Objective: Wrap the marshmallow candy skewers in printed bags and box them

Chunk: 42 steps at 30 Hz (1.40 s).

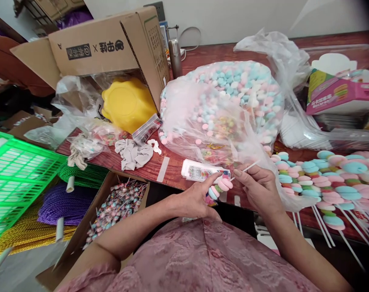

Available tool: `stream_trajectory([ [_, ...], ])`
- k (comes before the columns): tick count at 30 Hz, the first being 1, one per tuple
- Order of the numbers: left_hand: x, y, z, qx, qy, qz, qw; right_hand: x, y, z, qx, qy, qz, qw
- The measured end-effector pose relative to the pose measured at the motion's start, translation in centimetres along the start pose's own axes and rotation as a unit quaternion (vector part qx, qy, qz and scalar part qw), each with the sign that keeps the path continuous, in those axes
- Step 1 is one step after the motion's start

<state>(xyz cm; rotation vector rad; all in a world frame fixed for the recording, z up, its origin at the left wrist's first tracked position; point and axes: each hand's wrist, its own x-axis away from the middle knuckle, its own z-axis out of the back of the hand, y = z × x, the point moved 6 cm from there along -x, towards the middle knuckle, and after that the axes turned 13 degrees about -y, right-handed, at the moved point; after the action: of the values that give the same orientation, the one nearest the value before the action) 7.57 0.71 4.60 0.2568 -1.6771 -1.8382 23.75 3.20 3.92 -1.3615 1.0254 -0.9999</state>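
My left hand is closed around a few pastel candy discs, pinching pink and blue ones between thumb and fingers. My right hand pinches a thin white stick whose tip points up and right, its lower end meeting the candies. Both hands work just above the front edge of the red-brown table. Behind them lies a large clear plastic bag full of pink, blue and white candy discs. A small white packet lies right behind my left hand.
Several finished candy skewers lie at the right. A cardboard box on its side holds a yellow bowl. A green crate, spools of cord and a box of wrapped lollipops sit at the left. A pink carton stands far right.
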Motion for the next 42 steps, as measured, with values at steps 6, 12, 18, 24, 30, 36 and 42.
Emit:
stream_trajectory([
  [6, -0.2, -0.8, 0.8, 0.182, 0.017, -0.014, 0.983, 0.4, -2.9, 0.3, 0.114, -0.086, 0.061, 0.988],
  [12, -0.3, 0.8, 1.0, 0.025, -0.017, -0.033, 0.999, 0.8, -4.3, 0.1, 0.135, -0.132, 0.085, 0.978],
  [18, -0.7, 1.4, 0.7, -0.05, -0.028, -0.016, 0.998, 0.1, -3.8, -1.1, 0.117, -0.099, 0.075, 0.985],
  [24, -0.3, 0.5, 2.3, -0.1, 0.049, 0.025, 0.993, 1.2, -2.4, -0.4, 0.158, 0.05, 0.057, 0.984],
  [30, -0.3, 0.7, 2.2, -0.238, 0.063, 0.047, 0.968, 2.1, -2.1, -0.4, 0.159, 0.081, 0.043, 0.983],
  [36, -1.1, 1.1, 0.5, -0.297, 0.047, 0.059, 0.952, 1.5, -2.0, -1.3, 0.123, 0.024, 0.02, 0.992],
  [42, -0.8, 1.5, 1.2, -0.095, -0.004, -0.002, 0.995, 1.2, -2.4, 0.2, 0.072, -0.043, 0.075, 0.994],
])
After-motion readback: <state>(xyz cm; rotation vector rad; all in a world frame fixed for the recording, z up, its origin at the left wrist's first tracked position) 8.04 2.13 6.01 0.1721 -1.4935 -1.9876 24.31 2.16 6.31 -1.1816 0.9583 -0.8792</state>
